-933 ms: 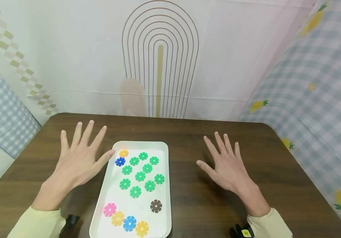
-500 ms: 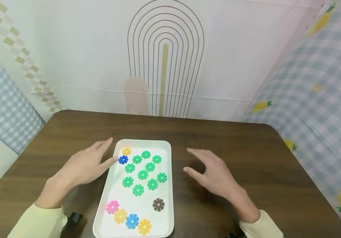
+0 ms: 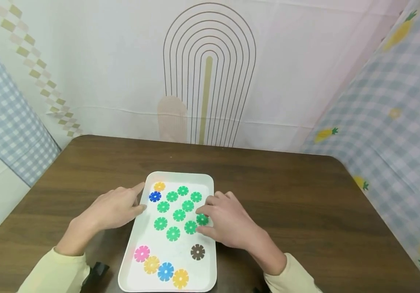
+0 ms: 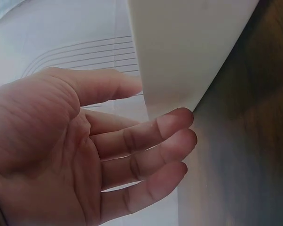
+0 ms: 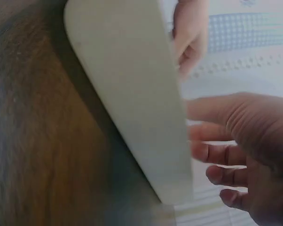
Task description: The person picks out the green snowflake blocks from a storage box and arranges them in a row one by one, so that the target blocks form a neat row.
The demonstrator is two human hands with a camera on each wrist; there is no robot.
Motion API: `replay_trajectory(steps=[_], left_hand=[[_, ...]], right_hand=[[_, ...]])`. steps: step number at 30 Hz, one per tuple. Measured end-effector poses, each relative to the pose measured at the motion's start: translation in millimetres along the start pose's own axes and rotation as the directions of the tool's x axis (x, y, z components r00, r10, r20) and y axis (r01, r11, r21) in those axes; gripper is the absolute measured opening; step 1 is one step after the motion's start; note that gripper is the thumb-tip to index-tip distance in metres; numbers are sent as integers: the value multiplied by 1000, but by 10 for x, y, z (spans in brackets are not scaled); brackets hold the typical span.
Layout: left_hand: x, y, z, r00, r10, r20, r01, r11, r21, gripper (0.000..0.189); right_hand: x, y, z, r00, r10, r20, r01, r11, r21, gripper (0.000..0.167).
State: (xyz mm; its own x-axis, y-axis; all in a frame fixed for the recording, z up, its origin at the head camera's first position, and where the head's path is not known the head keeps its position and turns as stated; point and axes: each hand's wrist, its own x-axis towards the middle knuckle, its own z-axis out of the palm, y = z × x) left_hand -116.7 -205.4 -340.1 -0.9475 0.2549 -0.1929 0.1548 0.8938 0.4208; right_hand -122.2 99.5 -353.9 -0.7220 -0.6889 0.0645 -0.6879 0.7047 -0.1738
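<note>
A white tray (image 3: pixel 166 252) holds flat, notched flower-shaped discs. Several green discs (image 3: pixel 179 215) lie in its middle and upper part. At its left rim is my left hand (image 3: pixel 116 207), fingers loosely extended; the left wrist view has fingertips (image 4: pixel 176 120) against the tray's outer wall (image 4: pixel 179 56). My right hand (image 3: pixel 229 221) reaches over the right rim, thumb and index finger apart around a green disc (image 3: pixel 202 219). Its other fingers bend loosely, seen near the rim in the right wrist view, where the tray's outer wall (image 5: pixel 132 94) hides the discs.
Toward the tray's near end lie a pink disc (image 3: pixel 142 253), yellow discs (image 3: pixel 151 264), a light blue disc (image 3: pixel 165 271) and a brown disc (image 3: pixel 197 252). A dark blue disc (image 3: pixel 155 196) and an orange disc (image 3: pixel 159 186) sit top left. Beneath is a brown wooden table (image 3: pixel 305 203).
Both hands were spread beside the tray. My right hand has moved left over the tray's right rim to a green disc; my left has drawn its fingers together at the left rim.
</note>
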Motion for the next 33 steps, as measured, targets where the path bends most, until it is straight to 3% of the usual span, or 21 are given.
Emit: replay_trajectory(steps=[4,13,25,33], left_hand=[[-8,-18,7,1000,-6,9,6,1000,6,76],[-17,-41,13,1000,17,13,-18,999,32,67],[-27,-10,-9,1000,8,20,-8,999,40,66],[-35,8,8,1000,0,21,0,1000,24,65]], right_hand=[[79,-73,86,1000,-2,30,5,995,-104,32],[141,-140,253,1000,25,4,-24,987,-157,26],[147,-142,232,997,78,11,-76,988,-134,29],[156,-132,242,994,99,47,-97,994,-41,24]])
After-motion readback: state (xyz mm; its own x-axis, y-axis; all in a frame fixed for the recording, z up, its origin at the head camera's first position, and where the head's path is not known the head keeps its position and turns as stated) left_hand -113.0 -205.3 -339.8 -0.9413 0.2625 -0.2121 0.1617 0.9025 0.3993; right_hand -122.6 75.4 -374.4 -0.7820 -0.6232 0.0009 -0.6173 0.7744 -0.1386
